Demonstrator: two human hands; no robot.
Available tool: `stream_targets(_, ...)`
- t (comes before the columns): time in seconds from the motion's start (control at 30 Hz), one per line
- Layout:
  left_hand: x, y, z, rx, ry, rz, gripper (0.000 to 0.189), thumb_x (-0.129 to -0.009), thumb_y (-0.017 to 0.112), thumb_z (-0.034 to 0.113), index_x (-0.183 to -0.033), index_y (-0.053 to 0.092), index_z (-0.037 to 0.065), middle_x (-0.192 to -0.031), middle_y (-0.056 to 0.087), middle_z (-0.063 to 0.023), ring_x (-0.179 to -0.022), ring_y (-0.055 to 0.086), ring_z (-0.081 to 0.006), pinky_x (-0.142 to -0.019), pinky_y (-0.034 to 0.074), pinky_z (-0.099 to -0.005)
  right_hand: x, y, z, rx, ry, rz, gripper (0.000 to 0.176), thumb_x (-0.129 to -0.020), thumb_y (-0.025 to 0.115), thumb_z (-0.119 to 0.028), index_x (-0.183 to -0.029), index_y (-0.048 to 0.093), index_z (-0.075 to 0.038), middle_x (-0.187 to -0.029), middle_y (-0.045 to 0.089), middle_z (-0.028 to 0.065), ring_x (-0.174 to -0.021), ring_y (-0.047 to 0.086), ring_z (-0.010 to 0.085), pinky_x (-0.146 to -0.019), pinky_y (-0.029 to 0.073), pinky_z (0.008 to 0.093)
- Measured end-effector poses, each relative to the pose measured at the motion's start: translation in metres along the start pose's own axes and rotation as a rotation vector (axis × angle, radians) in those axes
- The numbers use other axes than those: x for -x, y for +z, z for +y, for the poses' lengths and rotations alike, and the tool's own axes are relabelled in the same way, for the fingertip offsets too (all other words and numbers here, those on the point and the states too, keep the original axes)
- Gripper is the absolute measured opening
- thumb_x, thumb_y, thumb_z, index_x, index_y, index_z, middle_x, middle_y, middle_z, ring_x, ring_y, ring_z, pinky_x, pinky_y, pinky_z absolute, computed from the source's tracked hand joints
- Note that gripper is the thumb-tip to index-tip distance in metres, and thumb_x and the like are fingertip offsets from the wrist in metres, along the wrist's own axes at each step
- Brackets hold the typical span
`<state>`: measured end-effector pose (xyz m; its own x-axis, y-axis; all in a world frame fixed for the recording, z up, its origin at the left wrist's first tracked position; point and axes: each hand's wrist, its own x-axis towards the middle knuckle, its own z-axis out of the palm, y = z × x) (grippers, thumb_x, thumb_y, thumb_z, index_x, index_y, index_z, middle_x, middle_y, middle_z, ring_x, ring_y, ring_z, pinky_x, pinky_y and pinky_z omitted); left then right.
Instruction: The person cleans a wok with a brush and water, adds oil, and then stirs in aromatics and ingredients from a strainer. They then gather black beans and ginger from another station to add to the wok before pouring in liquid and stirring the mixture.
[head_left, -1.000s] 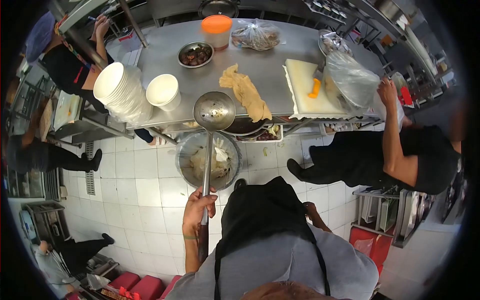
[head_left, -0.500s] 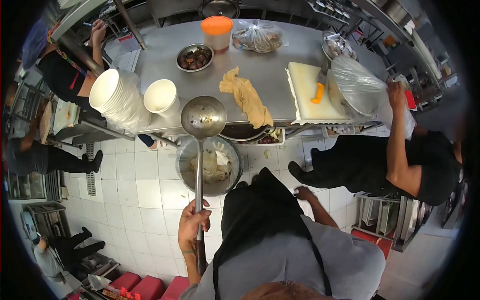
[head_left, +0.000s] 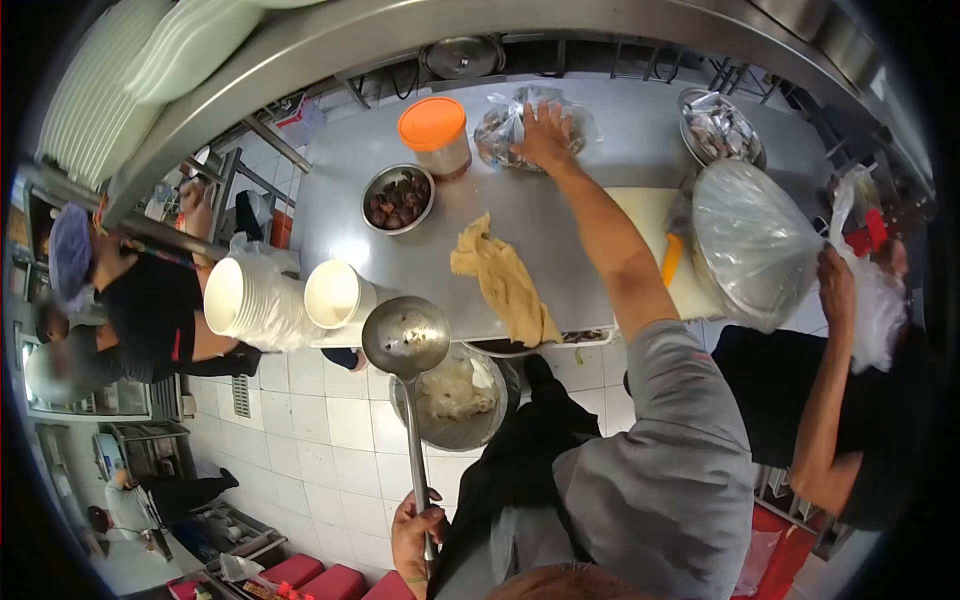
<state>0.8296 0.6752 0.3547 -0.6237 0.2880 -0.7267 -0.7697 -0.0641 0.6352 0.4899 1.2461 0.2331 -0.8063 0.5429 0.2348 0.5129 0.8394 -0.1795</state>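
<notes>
The ladle (head_left: 405, 338), judged stiff and slick, is held by its handle end at six o'clock in the closed grip of the left hand (head_left: 418, 535). The bag (head_left: 495, 135), likely soft, at twelve o'clock on the worktop (head_left: 420, 250), is touched by the right hand (head_left: 545, 135), grip spread.

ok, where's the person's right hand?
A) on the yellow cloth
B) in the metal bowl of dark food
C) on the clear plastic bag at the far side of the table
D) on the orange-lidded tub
C: the right hand lies on the clear plastic bag at the far side of the steel table, beside the orange-lidded tub; the left hand grips the ladle.
</notes>
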Motion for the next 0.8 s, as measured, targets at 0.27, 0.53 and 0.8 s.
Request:
stream_targets(0.27,-0.019,0.045,0.019,0.05,-0.01,0.136,0.022,-0.08,0.066,0.002,-0.101,0.058,0.0,-0.054,0.046,-0.001,-0.043,0.042,-0.011,-0.042,0.035,-0.0242,0.046,0.061,0.012,0.175,-0.112,0.194,0.055,-0.087,0.068,-0.041,-0.132,0.061,-0.01,-0.148,0.043,0.0209,-0.142,0.03,0.0449,-0.113,0.019,0.0699)
stream_targets(0.53,-0.041,0.067,0.029,0.148,0.037,0.146,0.021,-0.079,0.065,0.002,-0.098,0.057,0.0,-0.05,0.043,-0.0007,-0.036,0.041,-0.0129,-0.038,0.034,-0.0262,0.107,0.08,-0.012,0.159,-0.078,0.2,0.044,-0.097,0.049,-0.024,-0.138,0.057,-0.01,-0.153,0.035,0.0219,-0.143,0.029,0.0431,-0.113,0.019,0.0688)
stream_targets(0.8,-0.04,0.067,0.033,0.164,0.054,0.084,0.021,-0.081,0.066,0.002,-0.099,0.056,0.0,-0.053,0.043,-0.0006,-0.038,0.042,-0.0129,-0.038,0.034,-0.0265,0.104,-0.002,0.051,-0.303,-0.146,0.238,0.049,-0.078,0.073,-0.013,-0.126,0.068,-0.019,-0.141,0.05,0.0143,-0.129,0.042,0.0402,-0.108,0.029,0.0601)
